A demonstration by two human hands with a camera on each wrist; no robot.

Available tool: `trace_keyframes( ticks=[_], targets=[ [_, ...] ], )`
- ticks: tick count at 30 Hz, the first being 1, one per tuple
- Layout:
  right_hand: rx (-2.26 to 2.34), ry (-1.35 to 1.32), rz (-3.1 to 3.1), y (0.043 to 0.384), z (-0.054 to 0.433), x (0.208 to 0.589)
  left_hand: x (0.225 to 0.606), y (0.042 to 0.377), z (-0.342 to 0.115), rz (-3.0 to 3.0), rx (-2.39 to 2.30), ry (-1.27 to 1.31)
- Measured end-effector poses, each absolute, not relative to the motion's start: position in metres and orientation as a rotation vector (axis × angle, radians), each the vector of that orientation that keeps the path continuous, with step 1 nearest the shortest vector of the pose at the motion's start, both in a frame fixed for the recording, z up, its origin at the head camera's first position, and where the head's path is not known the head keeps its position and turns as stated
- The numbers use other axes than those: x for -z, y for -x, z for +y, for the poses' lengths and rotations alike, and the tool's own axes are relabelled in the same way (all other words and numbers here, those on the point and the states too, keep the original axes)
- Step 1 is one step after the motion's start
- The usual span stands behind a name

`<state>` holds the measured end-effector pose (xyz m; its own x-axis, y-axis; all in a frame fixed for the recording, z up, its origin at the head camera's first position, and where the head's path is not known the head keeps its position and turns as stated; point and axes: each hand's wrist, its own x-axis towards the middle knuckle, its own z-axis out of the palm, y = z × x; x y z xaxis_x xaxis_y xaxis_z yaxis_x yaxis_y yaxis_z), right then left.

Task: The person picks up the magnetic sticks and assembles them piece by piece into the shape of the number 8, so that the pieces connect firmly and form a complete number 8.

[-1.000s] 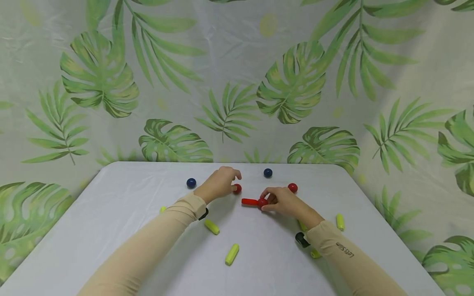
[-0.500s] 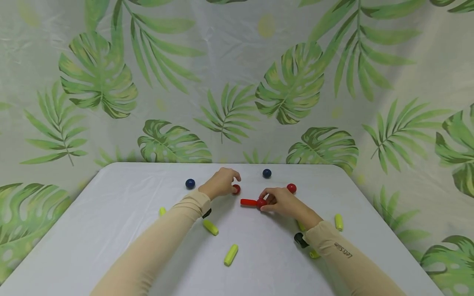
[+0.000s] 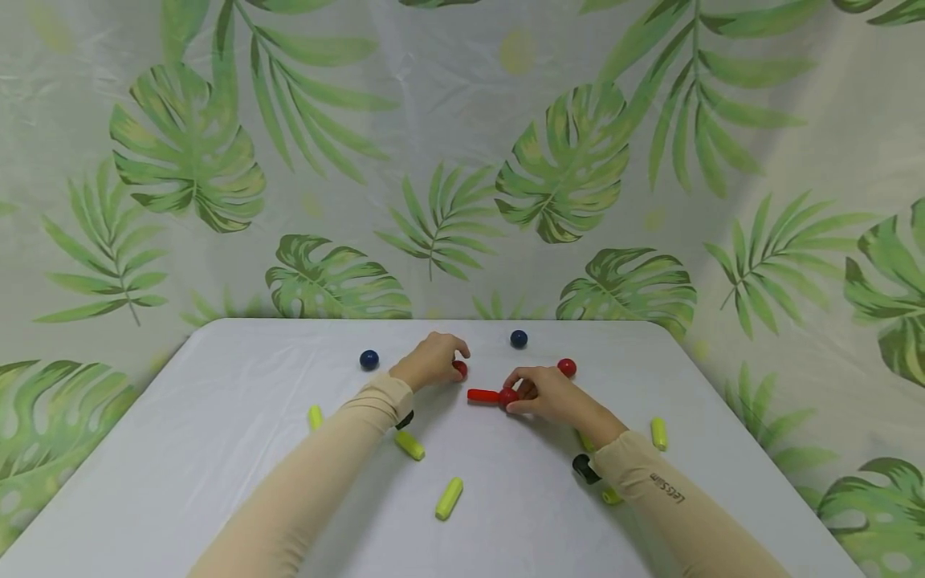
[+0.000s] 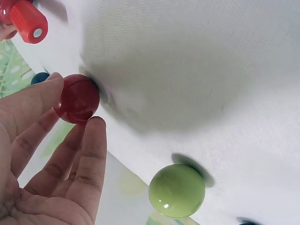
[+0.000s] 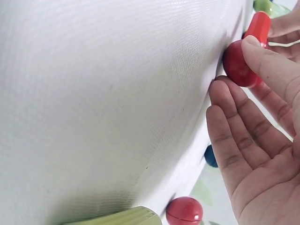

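Left hand: here's the left hand [image 3: 432,359], thumb and index fingertip pinching the first red ball [image 4: 77,99]; from the head we catch only one side of it, but the left wrist view gives nearly the whole sphere and a thin line across it.
Right hand: over to the right hand [image 3: 552,393], thumb and fingers clamped on the second red ball [image 3: 508,398] around the middle of the bench [image 3: 520,522]; the two hands are apart, near each other.
Red stick: the red stick [image 3: 482,396] lies between the hands, one end up against the second red ball, the other pointing toward the left edge; that free end carries a pale round spot, and only the left wrist view has it!
Third red ball: the third red ball [image 3: 567,368] looks tucked behind the right knuckles from the head, yet the right wrist view puts a space between them.
Green ball: what a find, a green ball [image 4: 176,190] sitting past the left fingers, screened by that hand from the head.
Navy pair: one navy ball [image 3: 369,360] toward the far left corner, another navy ball [image 3: 519,339] close to the far edge.
Yellow-green sticks: six in the head view, with one yellow-green stick [image 3: 449,498] nearest us, another [image 3: 658,433] toward the right edge, and three partly covered by arms or wrists; the right wrist view brings one up large, its sides ridged.
Backdrop: leaf-printed sheeting [image 3: 332,160] rises behind the far edge.
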<state>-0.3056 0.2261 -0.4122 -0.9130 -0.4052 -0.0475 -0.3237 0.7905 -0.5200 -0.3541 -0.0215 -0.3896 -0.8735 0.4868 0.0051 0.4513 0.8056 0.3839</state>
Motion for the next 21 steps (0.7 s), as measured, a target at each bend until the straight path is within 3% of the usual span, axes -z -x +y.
trace_keyframes(
  ticks=[21],
  targets=[
    [0.787, 0.59, 2.822, 0.3053, 0.227, 0.4122, 0.3957, 0.3556, -0.0171, 2.9, -0.613, -0.68]
  ],
)
